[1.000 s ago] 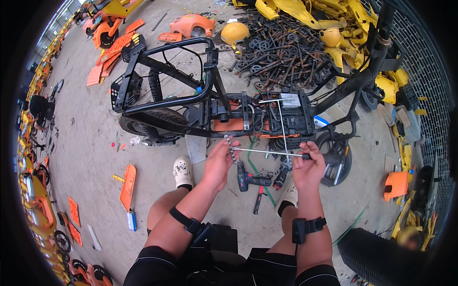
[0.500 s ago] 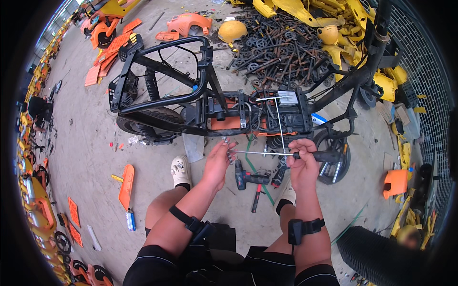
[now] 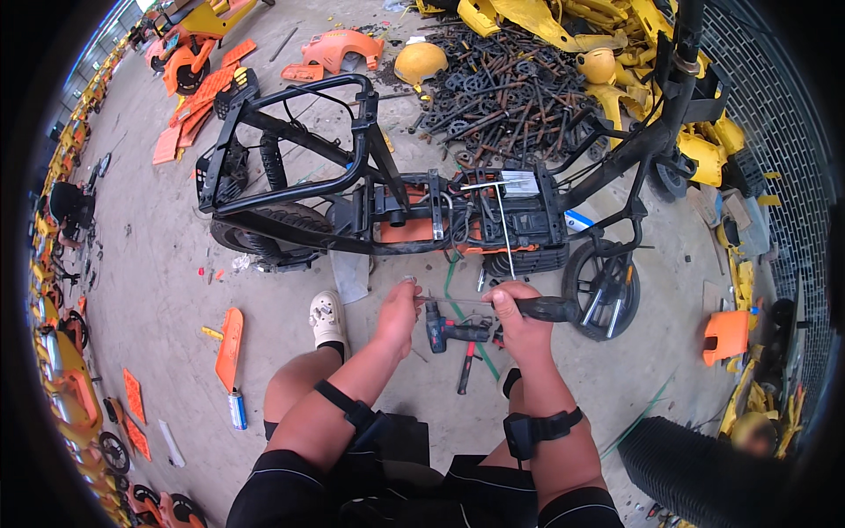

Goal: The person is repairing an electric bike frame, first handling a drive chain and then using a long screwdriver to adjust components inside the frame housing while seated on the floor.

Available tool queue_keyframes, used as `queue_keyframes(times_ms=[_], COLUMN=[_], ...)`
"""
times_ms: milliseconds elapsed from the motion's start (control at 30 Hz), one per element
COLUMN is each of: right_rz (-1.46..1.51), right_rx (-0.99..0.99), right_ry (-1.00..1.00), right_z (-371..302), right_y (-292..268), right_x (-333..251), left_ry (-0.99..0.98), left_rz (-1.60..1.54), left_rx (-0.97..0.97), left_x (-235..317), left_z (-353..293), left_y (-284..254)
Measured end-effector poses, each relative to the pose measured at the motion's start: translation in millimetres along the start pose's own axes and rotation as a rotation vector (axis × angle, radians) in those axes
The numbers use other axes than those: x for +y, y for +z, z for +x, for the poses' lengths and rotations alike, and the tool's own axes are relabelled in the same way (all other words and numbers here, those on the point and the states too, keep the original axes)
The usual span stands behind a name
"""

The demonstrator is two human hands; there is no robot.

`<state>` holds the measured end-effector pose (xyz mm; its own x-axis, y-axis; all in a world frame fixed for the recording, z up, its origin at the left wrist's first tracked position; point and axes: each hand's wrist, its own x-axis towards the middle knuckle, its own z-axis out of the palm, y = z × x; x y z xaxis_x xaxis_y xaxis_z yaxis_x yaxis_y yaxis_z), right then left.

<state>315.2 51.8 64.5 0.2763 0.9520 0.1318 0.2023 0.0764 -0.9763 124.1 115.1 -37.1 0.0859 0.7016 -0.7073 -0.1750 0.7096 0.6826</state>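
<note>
Bird's-eye fisheye view of a person working with two bare hands over a grey concrete floor (image 3: 290,414). Just right of centre, the right hand (image 3: 521,321) is clamped on a long screwdriver with a black handle and thin metal shaft (image 3: 553,309), thumb and fingers gripping it near where shaft and handle meet. The handle sticks out to the right; the shaft points left across the centre of the frame. There, the left hand (image 3: 400,315) has its fingers drawn together on a small grey metallic piece (image 3: 409,279), mostly hidden, so its shape cannot be told. The shaft's tip ends at these fingers; whether they grip it too cannot be told.

Below and between the hands lie a dark cordless power drill with red accents (image 3: 453,332) and a tool with a red and black handle (image 3: 466,370). Above them, a stripped black tubular metal vehicle frame (image 3: 290,194) spans the picture, a slim silver T-shaped rod (image 3: 504,224) on its middle. A black wheel (image 3: 627,304) stands right of the right hand. At top centre-right is a heap of rusty dark metal parts (image 3: 510,97), with yellow plastic panels (image 3: 554,26) behind.
</note>
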Motion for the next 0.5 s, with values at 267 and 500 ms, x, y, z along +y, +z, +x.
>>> queue_keyframes(times_ms=[267, 500], right_rz=[0.062, 0.048], right_rx=[0.077, 0.156], right_ry=[0.073, 0.158], right_z=[-5, -5], right_y=[3, 7], right_x=[1, 0], left_ry=[0.009, 0.012], left_rz=[0.028, -0.016], left_rx=[-0.004, -0.001], left_x=[-14, -16], left_z=[-10, -12], left_y=[7, 6])
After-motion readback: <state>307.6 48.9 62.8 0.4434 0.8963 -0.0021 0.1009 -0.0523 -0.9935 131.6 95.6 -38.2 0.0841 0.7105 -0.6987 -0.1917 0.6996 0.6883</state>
